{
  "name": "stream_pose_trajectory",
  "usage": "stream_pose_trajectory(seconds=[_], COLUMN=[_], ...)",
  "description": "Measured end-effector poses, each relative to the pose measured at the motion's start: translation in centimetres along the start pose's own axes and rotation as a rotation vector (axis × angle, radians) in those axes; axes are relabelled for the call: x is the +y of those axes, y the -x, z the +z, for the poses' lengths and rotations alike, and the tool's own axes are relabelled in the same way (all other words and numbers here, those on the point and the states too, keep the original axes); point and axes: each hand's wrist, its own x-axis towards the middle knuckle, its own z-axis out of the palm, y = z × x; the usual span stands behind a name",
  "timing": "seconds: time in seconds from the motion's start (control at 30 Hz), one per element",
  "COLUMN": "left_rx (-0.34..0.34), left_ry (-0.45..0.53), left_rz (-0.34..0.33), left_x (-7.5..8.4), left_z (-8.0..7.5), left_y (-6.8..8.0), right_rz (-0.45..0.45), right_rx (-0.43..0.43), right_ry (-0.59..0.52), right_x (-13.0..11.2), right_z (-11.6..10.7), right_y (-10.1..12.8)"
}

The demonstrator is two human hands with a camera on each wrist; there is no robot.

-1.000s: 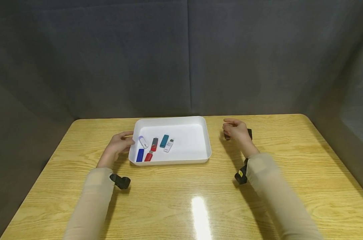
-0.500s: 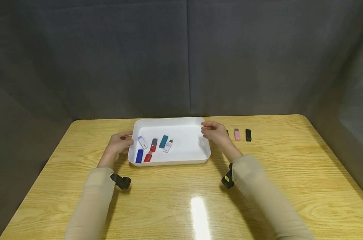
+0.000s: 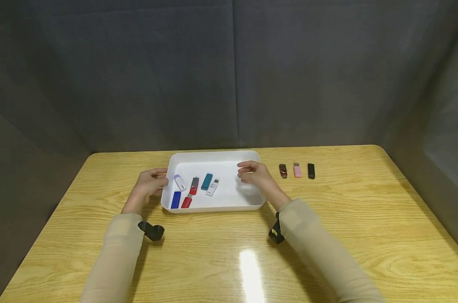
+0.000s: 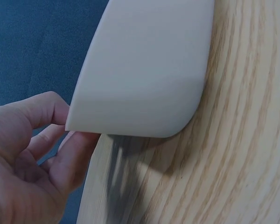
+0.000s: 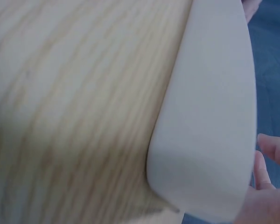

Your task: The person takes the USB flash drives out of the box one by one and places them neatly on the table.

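Resting on a wooden table (image 3: 327, 235), a white tray (image 3: 232, 202) sits between a person's two hands, slightly left of the table's middle. The left hand (image 3: 150, 185) is at the tray's left edge; its fingers curl against the outer wall, and the left wrist view shows the thumb and fingers (image 4: 60, 154) around the tray's rim (image 4: 144, 70). The right hand (image 3: 253, 176) hangs over the right part of the tray, inside its rim, with fingers loosely bent toward the left and nothing between them; whether they touch the tray floor cannot be told. In the right wrist view only fingertips (image 5: 270, 154) show beside the tray's outer wall (image 5: 210, 130).

Inside the tray, toward its left half, lie six small memory sticks: a white and purple stick (image 3: 180, 182), a blue stick (image 3: 176, 199), a red and grey stick (image 3: 194, 185), a red stick (image 3: 187, 201), a teal stick (image 3: 206, 181) and a white stick (image 3: 212, 187). The white stick is the one nearest the right hand, still apart from it.

On the bare table to the right of the tray, three more sticks stand in a short row: a dark red stick (image 3: 283, 170), a pink stick (image 3: 297, 170) and a black stick (image 3: 311, 171). Both forearms wear beige sleeves (image 3: 320, 252).
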Motion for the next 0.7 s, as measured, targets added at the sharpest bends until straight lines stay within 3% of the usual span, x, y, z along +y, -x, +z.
stream_pose_trajectory(seconds=[0.3,0.7], left_rx=[-0.029,-0.058], left_ry=[-0.009,-0.009], left_rz=[0.021,0.028], left_x=[0.2,0.6], left_z=[0.2,0.3], left_y=[0.3,1.0], right_rz=[-0.006,0.006], right_rx=[-0.039,-0.066], right_ry=[0.144,0.180], right_x=[0.5,1.7], right_z=[1.8,3.6], right_y=[0.1,0.3])
